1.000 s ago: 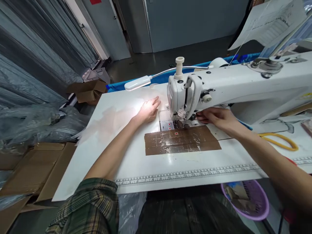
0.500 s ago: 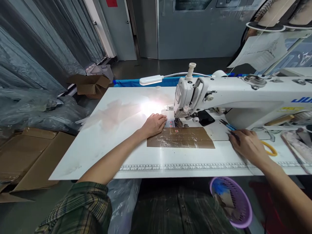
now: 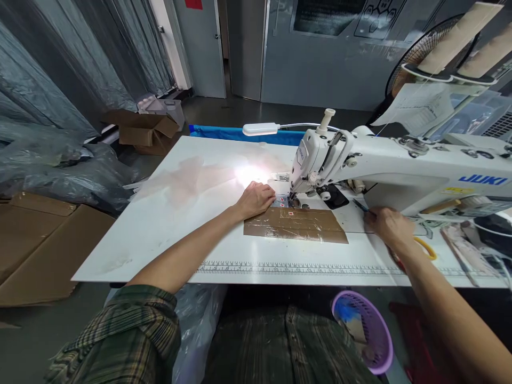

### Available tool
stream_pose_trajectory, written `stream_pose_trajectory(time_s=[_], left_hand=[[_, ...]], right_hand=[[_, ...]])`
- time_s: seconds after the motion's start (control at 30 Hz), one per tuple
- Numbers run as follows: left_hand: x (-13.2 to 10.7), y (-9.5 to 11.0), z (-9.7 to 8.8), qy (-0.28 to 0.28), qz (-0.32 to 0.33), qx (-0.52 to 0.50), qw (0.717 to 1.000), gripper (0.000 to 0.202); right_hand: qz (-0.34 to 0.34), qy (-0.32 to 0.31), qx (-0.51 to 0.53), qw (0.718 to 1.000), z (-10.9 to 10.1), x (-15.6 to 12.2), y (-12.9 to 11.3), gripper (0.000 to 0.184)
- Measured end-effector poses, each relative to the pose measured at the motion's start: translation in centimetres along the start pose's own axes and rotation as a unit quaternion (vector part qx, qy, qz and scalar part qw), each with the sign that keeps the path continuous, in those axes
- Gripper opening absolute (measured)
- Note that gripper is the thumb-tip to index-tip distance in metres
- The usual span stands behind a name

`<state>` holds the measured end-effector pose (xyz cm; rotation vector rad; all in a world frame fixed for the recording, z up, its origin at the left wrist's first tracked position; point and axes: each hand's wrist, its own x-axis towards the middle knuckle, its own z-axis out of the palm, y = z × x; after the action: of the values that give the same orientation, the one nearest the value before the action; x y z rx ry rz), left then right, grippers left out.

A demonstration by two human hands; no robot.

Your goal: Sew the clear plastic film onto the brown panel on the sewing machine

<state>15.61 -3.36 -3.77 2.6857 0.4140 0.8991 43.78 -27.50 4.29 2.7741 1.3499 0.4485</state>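
My left hand (image 3: 256, 200) lies palm down on the white table, just left of the sewing machine's needle area. Its fingers are stretched out, with the fingertips by a small patterned piece (image 3: 281, 201) beside the presser foot (image 3: 294, 201). A brown, shiny taped sheet (image 3: 296, 225) lies flat in front of the foot, and the hand's lower edge touches its upper left corner. Below the arm of the white sewing machine (image 3: 384, 165), my right hand (image 3: 390, 226) is closed around a slim, dark, pointed tool (image 3: 360, 205). The palm hides much of that tool.
Yellow-handled scissors (image 3: 426, 248) lie beside my right wrist. A printed ruler strip (image 3: 296, 269) runs along the table's front edge. A lamp (image 3: 261, 129) hangs behind the machine head. Below the table stands a purple basket (image 3: 386, 341); cardboard boxes (image 3: 52, 245) stand at left.
The view has shifted slightly to the right. My right hand has moved up and inward onto the slim tool, and its fingers have closed. My left hand and the brown sheet stay in place.
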Motion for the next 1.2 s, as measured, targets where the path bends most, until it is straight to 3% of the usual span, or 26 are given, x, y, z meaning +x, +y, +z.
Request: stream_pose_trajectory(time_s=[0.07,0.17,0.23,0.4,0.5,0.6,0.7,0.83,0.93,1.07,1.2], left_hand=[[0.0,0.1,0.0,0.007,0.001,-0.004,1.0,0.02],[0.1,0.2,0.0,0.03,-0.005,-0.021,0.999,0.017],[0.1,0.1,0.0,0.025,-0.008,-0.039,0.999,0.014],[0.3,-0.2,-0.3,-0.033,-0.018,-0.057,0.998,0.014],[0.4,0.0,-1.0,-0.075,-0.012,-0.114,0.991,0.014],[0.4,0.3,-1.7,-0.128,-0.025,-0.195,0.972,0.015],[0.4,0.3,-2.0,-0.131,-0.046,-0.246,0.959,0.014],[0.3,0.1,-1.6,-0.109,-0.056,-0.288,0.95,0.013],[0.2,0.0,-1.3,-0.113,-0.067,-0.299,0.945,0.013],[0.3,-0.2,-1.7,-0.136,-0.077,-0.29,0.944,0.011],[0.9,1.3,-3.1,-0.163,-0.005,-0.2,0.966,0.013]], right_hand=[[0.021,0.023,0.015,0.999,-0.5,0.0,-0.6,0.035],[0.062,0.064,0.14,0.986,-1.0,-0.5,-1.6,0.031],[0.057,0.045,0.231,0.97,-0.9,-1.4,-2.5,0.028],[-0.045,-0.038,0.351,0.934,0.1,-4.4,-6.4,0.029],[-0.146,-0.055,0.306,0.939,0.1,-5.2,-9.5,0.034],[-0.223,-0.025,0.196,0.955,-0.1,-4.8,-12.2,0.042],[-0.239,-0.009,0.077,0.968,-0.2,-3.8,-14.2,0.046],[-0.241,-0.05,-0.003,0.969,0.0,-2.8,-15.8,0.045],[-0.236,-0.065,-0.007,0.97,0.3,-2.6,-16.3,0.043],[-0.22,-0.037,0.037,0.974,0.7,-3.0,-16.2,0.043],[-0.223,-0.012,0.166,0.961,0.8,-3.6,-14.7,0.044]])
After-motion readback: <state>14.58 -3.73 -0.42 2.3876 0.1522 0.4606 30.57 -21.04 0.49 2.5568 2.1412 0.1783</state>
